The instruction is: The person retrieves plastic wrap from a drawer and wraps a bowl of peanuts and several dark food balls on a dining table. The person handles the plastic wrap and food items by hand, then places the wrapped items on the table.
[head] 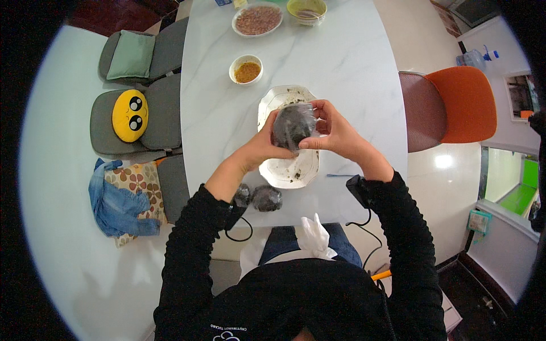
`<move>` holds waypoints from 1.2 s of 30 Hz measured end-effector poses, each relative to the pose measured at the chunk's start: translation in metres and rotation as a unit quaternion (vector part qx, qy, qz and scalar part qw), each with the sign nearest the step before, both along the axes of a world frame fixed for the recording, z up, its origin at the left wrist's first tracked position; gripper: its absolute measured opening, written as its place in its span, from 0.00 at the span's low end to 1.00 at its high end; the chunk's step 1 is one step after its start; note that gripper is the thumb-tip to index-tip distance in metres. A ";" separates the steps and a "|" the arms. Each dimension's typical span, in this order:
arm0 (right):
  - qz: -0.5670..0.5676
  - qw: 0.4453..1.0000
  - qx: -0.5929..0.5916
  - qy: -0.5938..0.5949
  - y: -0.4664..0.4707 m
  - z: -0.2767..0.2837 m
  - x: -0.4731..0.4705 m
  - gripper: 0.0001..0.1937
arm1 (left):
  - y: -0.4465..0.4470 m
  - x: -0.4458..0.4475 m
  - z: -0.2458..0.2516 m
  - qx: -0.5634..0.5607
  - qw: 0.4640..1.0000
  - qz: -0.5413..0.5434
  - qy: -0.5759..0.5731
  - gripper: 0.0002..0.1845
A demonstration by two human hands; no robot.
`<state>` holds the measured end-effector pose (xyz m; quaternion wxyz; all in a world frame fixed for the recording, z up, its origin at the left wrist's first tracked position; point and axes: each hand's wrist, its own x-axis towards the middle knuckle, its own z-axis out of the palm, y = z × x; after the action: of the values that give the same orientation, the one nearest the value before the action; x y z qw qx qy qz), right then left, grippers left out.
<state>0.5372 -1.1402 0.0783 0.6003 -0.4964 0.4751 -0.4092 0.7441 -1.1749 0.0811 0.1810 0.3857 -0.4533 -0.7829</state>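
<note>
Above a white scalloped plate (306,164), my two hands hold a dark, rounded lump in clear plastic film (292,125). My left hand (266,143) cups its left side, the thumb along its lower edge. On its right side, my right hand (330,128) grips the film with thumb and fingers. Dark crumbs are scattered on the plate beneath. Two more dark wrapped lumps rest on the table below the plate: one (267,198) in full view, the other (243,195) partly behind my left forearm. What the lumps are made of cannot be told.
The marbled white table (213,128) carries a small bowl of orange-brown sauce (247,71), a plate of reddish-brown pieces (258,20) and a yellow-green bowl (307,10) at the far side. A thin blue-grey item (339,175) lies near my right wrist. Chairs flank the table.
</note>
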 end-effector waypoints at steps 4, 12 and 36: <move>0.009 0.999 -0.049 0.001 0.035 0.037 0.039 0.43 | 0.043 0.033 0.029 0.152 0.986 0.030 0.067 0.40; 0.015 0.998 -0.044 0.032 0.098 0.079 0.101 0.36 | 0.097 0.115 0.052 0.150 0.974 0.100 0.134 0.30; 0.012 0.918 0.229 -0.324 0.176 0.108 0.225 0.14 | 0.156 0.223 0.081 0.058 0.928 0.090 0.357 0.50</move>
<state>0.7626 -0.9644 0.1863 0.8234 -0.1911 0.3298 -0.4203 0.9671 -1.0187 0.1618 0.3778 0.1294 -0.2757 -0.8744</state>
